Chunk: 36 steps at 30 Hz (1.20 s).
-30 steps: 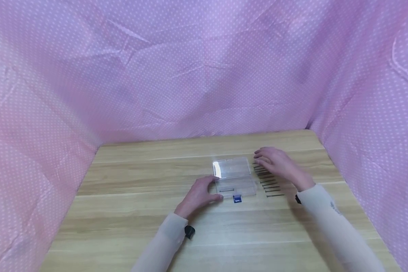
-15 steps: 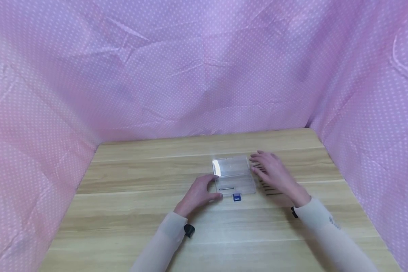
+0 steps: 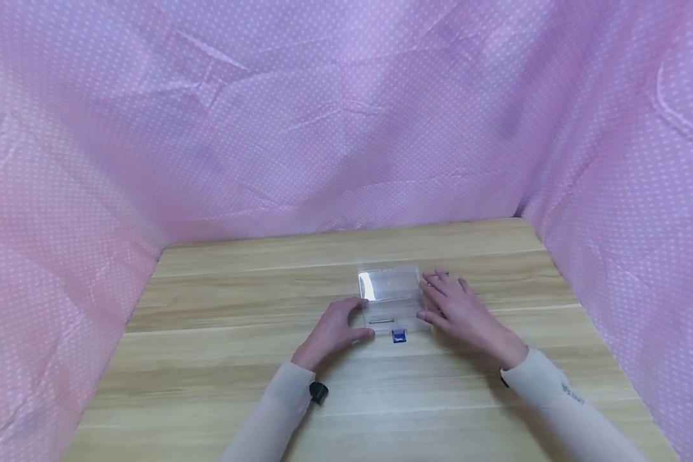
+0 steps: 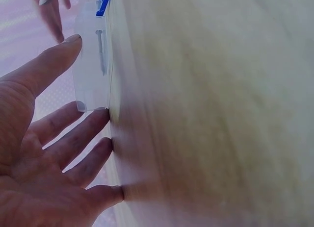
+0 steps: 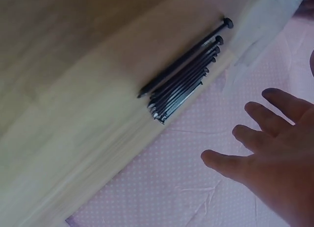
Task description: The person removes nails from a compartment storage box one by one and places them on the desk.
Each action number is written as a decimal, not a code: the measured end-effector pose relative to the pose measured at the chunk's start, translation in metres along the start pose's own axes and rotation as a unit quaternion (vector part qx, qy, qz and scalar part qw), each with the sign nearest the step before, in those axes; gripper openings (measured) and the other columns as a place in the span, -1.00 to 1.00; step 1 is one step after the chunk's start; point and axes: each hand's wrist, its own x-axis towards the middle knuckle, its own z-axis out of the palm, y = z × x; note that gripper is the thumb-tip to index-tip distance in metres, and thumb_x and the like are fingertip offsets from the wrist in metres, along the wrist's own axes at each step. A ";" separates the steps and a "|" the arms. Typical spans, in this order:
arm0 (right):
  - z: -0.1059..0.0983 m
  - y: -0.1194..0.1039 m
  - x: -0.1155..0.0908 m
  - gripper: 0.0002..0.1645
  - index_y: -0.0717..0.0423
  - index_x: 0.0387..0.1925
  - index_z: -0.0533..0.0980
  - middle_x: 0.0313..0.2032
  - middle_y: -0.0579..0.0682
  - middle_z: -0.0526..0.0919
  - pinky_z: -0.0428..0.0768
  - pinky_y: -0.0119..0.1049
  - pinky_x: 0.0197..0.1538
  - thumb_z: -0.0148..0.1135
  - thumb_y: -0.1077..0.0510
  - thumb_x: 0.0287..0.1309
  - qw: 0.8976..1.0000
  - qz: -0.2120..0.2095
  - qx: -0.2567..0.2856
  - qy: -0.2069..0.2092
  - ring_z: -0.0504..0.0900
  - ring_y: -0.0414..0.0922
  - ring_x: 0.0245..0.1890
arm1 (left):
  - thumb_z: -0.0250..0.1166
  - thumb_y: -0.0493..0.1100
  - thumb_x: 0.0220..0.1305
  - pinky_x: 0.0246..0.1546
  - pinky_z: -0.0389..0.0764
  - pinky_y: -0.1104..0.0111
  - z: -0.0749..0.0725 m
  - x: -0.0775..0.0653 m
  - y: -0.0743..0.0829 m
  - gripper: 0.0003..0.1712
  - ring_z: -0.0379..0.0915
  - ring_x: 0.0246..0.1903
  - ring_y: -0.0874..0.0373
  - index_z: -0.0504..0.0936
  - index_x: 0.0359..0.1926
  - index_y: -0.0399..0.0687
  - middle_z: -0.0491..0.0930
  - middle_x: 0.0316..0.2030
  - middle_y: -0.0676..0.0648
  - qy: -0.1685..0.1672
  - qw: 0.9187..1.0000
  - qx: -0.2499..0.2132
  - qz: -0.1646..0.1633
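A clear plastic box (image 3: 393, 283) lies on the table with its lid folded back and a blue tab (image 3: 399, 336) at its front. One nail (image 3: 382, 321) rests inside. My left hand (image 3: 330, 328) straddles the box's left end, thumb at the front corner and fingertips at the left edge, the fingers spread in the left wrist view. My right hand (image 3: 464, 317) is at the box's right side, palm down, fingers extended and holding nothing. A row of several dark nails (image 5: 184, 59) lies on the table under it, mostly hidden by this hand in the head view.
The wooden table (image 3: 219, 359) has rounded back corners. Pink dotted cloth (image 3: 346, 141) hangs along its back and both sides. A black band (image 3: 319, 392) is on the left wrist.
My right hand has moved left and toward me, from the far end of the nail row to the box's right edge, covering the nails. My left hand stays at the box.
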 end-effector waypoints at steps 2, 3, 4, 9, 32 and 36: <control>0.002 -0.001 -0.002 -0.12 0.28 0.46 0.34 0.52 0.27 0.24 0.06 0.48 0.44 0.24 -0.24 0.39 1.000 0.001 -0.003 -0.011 0.11 0.35 0.52 | 0.59 -0.01 0.13 0.44 0.31 -0.02 -0.001 -0.001 0.000 -0.16 0.37 0.36 -0.13 0.50 0.39 -0.13 0.53 0.32 -0.16 0.000 1.000 0.006 0.004; 0.003 -0.002 -0.002 -0.11 0.28 0.47 0.34 0.52 0.26 0.23 0.04 0.48 0.44 0.23 -0.25 0.39 1.000 0.002 -0.002 -0.015 0.10 0.34 0.53 | 0.59 -0.01 0.12 0.44 0.32 -0.02 -0.001 -0.001 0.000 -0.16 0.37 0.36 -0.14 0.50 0.39 -0.13 0.53 0.32 -0.16 0.001 1.000 0.007 0.004; 0.004 -0.002 -0.003 -0.10 0.27 0.47 0.33 0.53 0.25 0.22 0.03 0.48 0.45 0.22 -0.27 0.40 1.000 0.002 -0.002 -0.019 0.09 0.33 0.53 | 0.59 -0.01 0.13 0.44 0.31 -0.01 -0.001 -0.002 0.000 -0.16 0.37 0.36 -0.13 0.50 0.39 -0.13 0.53 0.33 -0.16 0.001 1.000 0.009 0.003; 0.007 -0.002 -0.005 -0.11 0.25 0.46 0.36 0.53 0.23 0.23 0.02 0.47 0.46 0.22 -0.28 0.39 1.000 -0.002 -0.003 -0.028 0.08 0.29 0.55 | 0.59 -0.01 0.13 0.44 0.31 -0.02 -0.002 -0.003 0.000 -0.16 0.36 0.37 -0.13 0.50 0.40 -0.11 0.52 0.33 -0.16 0.003 1.000 0.007 -0.002; 0.009 0.000 -0.002 -0.32 0.18 0.29 0.55 0.24 0.21 0.56 0.44 0.28 0.31 0.40 -0.14 0.31 1.000 -0.023 0.005 -0.014 0.47 0.19 0.30 | 0.44 -0.05 0.33 0.38 0.37 -0.08 -0.004 -0.005 0.007 -0.63 0.38 0.33 -0.17 0.72 0.10 -0.04 0.49 0.32 -0.15 0.070 0.995 0.045 0.060; 0.010 -0.001 -0.003 -0.33 0.18 0.29 0.55 0.24 0.20 0.57 0.45 0.27 0.30 0.39 -0.13 0.31 1.000 -0.023 0.009 -0.012 0.47 0.18 0.29 | 0.45 -0.15 0.32 0.39 0.38 0.01 -0.002 0.000 0.010 -0.89 0.44 0.28 -0.11 0.80 -0.15 0.00 0.59 0.23 -0.11 0.064 0.987 0.086 0.122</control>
